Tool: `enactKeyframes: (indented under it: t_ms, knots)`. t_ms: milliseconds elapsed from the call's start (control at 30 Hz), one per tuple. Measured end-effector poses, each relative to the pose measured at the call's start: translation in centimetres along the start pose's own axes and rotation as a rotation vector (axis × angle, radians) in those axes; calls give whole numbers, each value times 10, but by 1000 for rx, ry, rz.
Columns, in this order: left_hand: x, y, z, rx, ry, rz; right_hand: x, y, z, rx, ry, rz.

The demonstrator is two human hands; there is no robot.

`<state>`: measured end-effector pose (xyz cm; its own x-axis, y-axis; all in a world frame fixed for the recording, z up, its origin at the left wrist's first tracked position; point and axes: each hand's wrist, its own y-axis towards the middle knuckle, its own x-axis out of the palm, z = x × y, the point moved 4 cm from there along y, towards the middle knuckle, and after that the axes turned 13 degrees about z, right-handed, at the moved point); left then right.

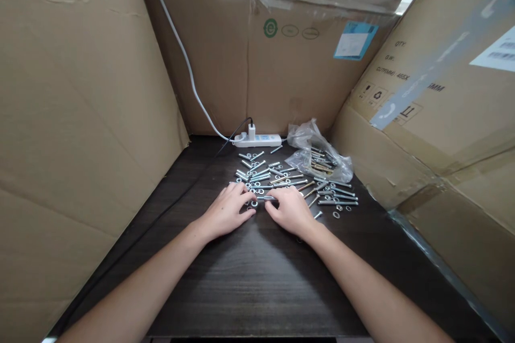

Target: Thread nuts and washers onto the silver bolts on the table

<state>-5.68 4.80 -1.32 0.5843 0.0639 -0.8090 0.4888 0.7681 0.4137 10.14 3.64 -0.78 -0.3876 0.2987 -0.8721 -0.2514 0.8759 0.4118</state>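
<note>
My right hand [292,209] pinches a silver bolt [264,198] between thumb and fingers, its end pointing left. Just left of it, my left hand [228,209] rests low over the dark table with thumb and fingers apart. Near its fingertips lies a washer [254,203]; whether the fingers touch it I cannot tell. Beyond both hands spreads a loose pile of bolts [261,177], nuts and washers. More long bolts [338,202] lie to the right of my right hand, with a flat ring washer [336,215] in front of them.
A clear plastic bag [308,136] holding more bolts lies at the back right. Behind the pile is a white power strip [263,141] with a charger [251,131] plugged in. A black cable [173,201] crosses the table's left side. Cardboard walls [209,64] enclose the back and sides.
</note>
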Motion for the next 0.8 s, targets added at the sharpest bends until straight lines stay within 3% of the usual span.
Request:
enactKeyframes:
  t_ms: [267,567,800]
  knots:
    - [2,3,-2,-15,49,24,1,-1,1,-6,-10,16]
    - [2,8,7,96,195,31,1,-1,2,8,-33,2]
    - [-4,11,12,85,89,102,1,-1,1,-2,-3,49]
